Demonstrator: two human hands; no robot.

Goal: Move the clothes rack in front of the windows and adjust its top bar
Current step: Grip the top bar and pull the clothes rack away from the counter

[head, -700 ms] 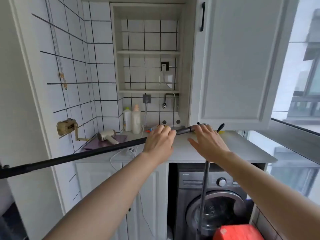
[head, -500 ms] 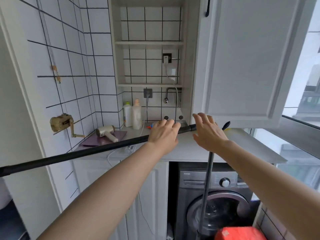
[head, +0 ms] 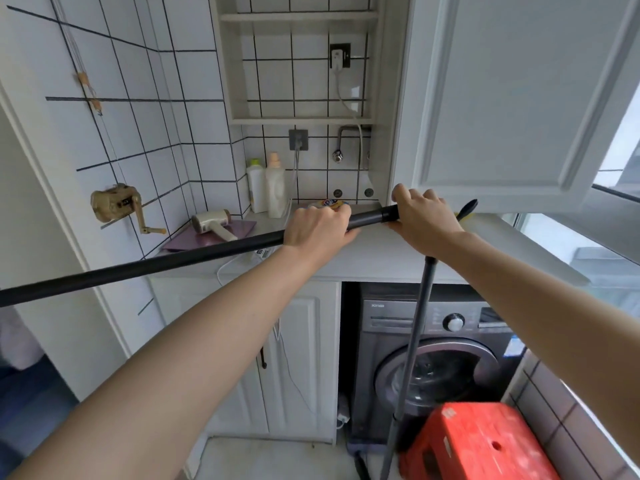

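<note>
The clothes rack's black top bar [head: 156, 265] runs from the left edge up to the right, ending near the white cabinet door. My left hand [head: 317, 227] is wrapped around the bar near its collar joint. My right hand [head: 426, 218] grips the bar's right end, just past the collar, above the rack's grey upright pole [head: 412, 348]. A black hook tip [head: 468, 206] sticks out beyond my right hand. The window [head: 620, 161] is at the far right.
A white countertop [head: 374, 254] lies just behind the bar, with two bottles [head: 266, 185], a hair dryer [head: 213, 221] and a cable. A washing machine [head: 440, 348] sits below, a red stool [head: 481, 441] in front of it. An open cabinet door [head: 502, 98] hangs overhead.
My right hand, open and hovering over the bar's end before, has closed around it. The view has tilted down and closer; the bar stays at about the same slant.
</note>
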